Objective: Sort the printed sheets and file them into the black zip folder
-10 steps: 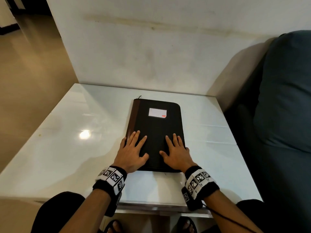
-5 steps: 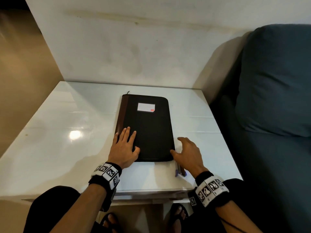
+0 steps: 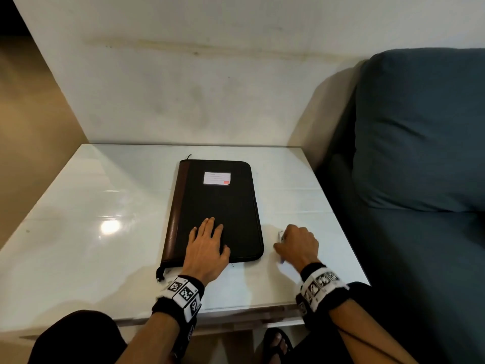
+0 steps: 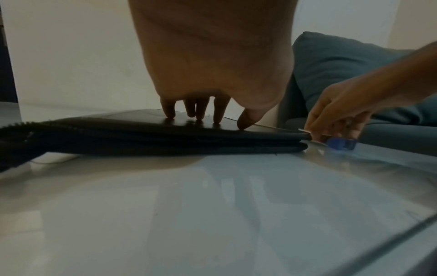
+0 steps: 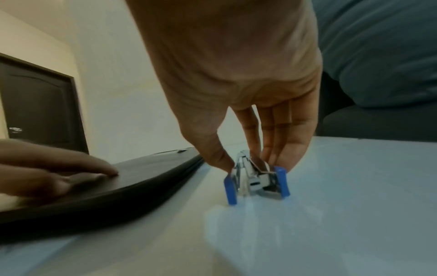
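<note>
Closed black fabric zip folder with brown spine (image 3: 217, 206) lay flat at centre of the glossy white table (image 3: 78, 206). Left hand (image 3: 207, 248) rested on its 6 o'clock end, fingers straight. At the folder's 4 o'clock, right hand (image 3: 298, 244) pinched a small blue-and-metal stapler (image 5: 256, 180) standing on the table.

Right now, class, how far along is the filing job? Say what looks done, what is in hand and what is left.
Done: little shows. The black zip folder lies flat and closed on the white table; no printed sheets are in view.
In hand: the left hand presses on the cover, and the right hand pinches a blue and silver stapler beside it.
Left: opening the folder, then sorting and filing.
</note>
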